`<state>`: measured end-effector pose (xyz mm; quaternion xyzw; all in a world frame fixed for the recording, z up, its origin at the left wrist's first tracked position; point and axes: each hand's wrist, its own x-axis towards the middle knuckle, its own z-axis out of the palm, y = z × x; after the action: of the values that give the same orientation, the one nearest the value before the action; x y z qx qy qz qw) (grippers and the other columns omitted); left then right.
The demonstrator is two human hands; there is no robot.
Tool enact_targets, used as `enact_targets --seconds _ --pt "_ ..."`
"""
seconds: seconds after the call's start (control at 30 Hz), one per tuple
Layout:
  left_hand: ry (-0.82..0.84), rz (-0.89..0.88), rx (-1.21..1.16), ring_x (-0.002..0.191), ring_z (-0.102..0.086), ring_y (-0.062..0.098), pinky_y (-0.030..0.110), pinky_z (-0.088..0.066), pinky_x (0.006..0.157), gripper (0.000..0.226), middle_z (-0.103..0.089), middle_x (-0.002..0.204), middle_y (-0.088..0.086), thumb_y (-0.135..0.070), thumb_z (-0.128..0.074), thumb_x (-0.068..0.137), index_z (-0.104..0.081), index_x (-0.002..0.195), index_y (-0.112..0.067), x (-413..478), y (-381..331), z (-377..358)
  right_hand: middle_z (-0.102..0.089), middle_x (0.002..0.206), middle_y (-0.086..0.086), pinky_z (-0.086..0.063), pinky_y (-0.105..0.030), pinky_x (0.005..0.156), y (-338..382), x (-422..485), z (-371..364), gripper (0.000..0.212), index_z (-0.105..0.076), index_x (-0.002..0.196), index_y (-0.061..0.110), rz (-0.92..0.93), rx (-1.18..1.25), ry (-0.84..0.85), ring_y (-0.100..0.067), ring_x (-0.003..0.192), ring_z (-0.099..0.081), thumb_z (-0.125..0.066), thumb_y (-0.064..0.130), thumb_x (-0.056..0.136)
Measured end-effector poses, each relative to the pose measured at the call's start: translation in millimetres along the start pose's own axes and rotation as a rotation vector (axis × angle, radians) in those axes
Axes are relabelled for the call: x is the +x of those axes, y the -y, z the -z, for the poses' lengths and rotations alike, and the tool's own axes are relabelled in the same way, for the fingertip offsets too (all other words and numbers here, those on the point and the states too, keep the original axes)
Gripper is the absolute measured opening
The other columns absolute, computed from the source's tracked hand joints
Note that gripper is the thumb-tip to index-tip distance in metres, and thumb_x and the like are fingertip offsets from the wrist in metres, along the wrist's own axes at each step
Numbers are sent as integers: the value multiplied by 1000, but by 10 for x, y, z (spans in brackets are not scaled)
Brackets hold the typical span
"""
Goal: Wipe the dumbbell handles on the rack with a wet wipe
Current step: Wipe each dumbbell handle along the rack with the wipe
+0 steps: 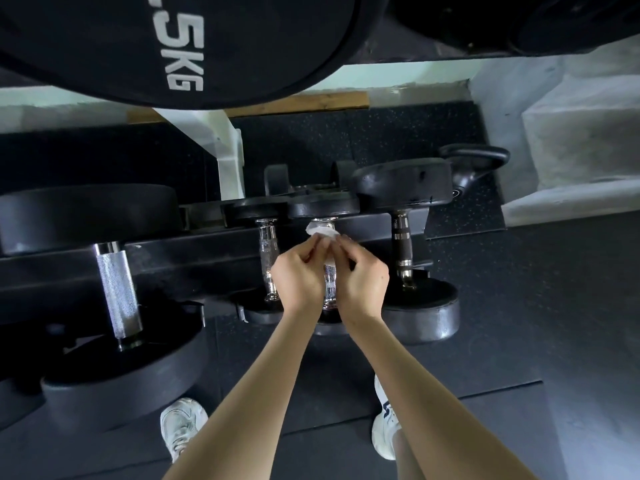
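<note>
Head view is looking straight down. Nearest, white shoes (181, 427) are standing on the dark floor beneath the forearms. Further out, the left hand (298, 271) and right hand (363, 275) are meeting, fingers curled narrow, both pinching the wet wipe (322, 233). It is bunching white just beyond the fingertips, with a scrap showing in the gap between the hands.

Directly under the fingers, a small dumbbell's chrome handle (329, 289) is lying across the rack (173, 258). The wipe seems to be sitting at that handle's far end, though contact is hard to tell.

Just left of the fingers a second small handle (268, 261) is resting, and well apart to the left a thick knurled handle (117, 289). To the right of the fingers a dark-gripped handle (403, 251) is waiting. Beyond the fingers, to the right, a kettlebell (474, 168) is sitting on the floor.

Judging progress: this handle looks like the one in hand, with the stroke along its length not yet made. No other handle is showing wetness either way, so what is finished cannot be told.
</note>
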<state>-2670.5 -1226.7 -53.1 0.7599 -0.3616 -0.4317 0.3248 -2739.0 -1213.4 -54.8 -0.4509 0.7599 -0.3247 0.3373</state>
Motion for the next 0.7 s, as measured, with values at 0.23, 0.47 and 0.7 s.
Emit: enact_targets --seconds 0.23,0.47,0.7 --pt "114 342 -433 92 -64 10 14 -48 80 34 -69 104 5 -16 -72 82 -65 113 -4 178 59 -16 -72 97 2 -46 -5 73 -41 214 14 22 -70 109 8 -196 261 42 8 76 -61 -66 10 88" --pt "273 251 -249 88 -56 -7 2 -43 66 42 -66 110 -5 -27 -62 89 -57 127 -10 166 178 49 -70 99 7 -50 -12 80 -157 183 79 30 -65 118 11 -195 241 198 2 87 -64 -65 13 89" --pt "275 140 63 73 -57 2 28 -50 78 37 -66 75 -13 -36 -70 82 -66 116 -21 -161 357 125 -70 77 7 -36 -10 51 -276 -82 148 27 -69 114 18 -164 65 198 4 51 -45 -64 8 89"
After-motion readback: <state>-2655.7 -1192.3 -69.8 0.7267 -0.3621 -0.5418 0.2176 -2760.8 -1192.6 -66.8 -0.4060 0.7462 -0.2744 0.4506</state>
